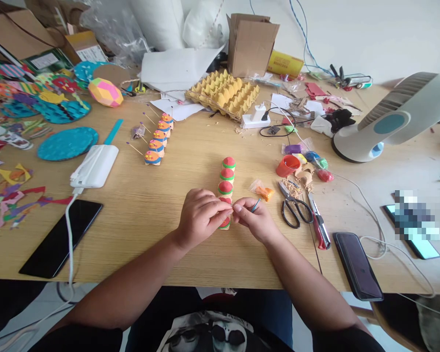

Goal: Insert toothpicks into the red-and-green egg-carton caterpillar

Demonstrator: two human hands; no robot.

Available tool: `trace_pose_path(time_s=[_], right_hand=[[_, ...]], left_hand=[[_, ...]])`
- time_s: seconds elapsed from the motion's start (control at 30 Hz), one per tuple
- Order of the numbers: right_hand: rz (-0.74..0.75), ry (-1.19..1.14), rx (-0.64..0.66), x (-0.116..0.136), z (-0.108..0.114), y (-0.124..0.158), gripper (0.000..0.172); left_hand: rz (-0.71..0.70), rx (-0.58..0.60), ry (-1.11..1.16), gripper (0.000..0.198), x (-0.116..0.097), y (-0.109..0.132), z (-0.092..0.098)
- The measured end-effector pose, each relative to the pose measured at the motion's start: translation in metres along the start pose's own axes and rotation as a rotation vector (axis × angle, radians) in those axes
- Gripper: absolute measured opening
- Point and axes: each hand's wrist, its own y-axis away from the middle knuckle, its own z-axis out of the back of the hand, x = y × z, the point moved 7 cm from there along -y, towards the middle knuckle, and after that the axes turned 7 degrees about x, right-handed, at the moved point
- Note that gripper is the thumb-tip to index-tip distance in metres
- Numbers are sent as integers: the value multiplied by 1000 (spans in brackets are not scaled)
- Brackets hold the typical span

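Observation:
A row of red-and-green painted egg-carton cups (227, 176) lies on the wooden table (150, 210) in front of me. My left hand (200, 216) is closed over the row's near end, fingers pinched on the nearest cup. My right hand (254, 218) is pinched too, holding a thin blue-green strip (255, 204) close to the left fingertips. A small bag with orange bits (263, 191) lies just right of the row.
Black scissors (295, 210), a red cutter (319, 226), a red cup (288, 165), a second orange-and-blue cup row (159, 140), a yellow egg tray (223, 93), a fan (390, 122), a white power bank (95, 166), phones (60, 237) (357, 264) and paper scraps surround me.

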Motion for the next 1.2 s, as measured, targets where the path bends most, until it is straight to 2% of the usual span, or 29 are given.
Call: trace_pose_path(time_s=[0.43,0.6,0.73,1.03,1.2], right_hand=[[-3,49,-3,-1,1,0,44],[8,30,-6,1,2,0,40],[14,4,-2,1,1,-1,37],[5,-49,-37,0,4,-1,37],[6,-29,-30,2,3,-1,36]], left_hand=[[-2,1,-2,5,0,0,1],[5,10,-16,1,0,0,-1],[15,11,-8,7,1,2,-2],[132,-53,83,6,10,0,6],[111,-4,176,3,10,-1,0]])
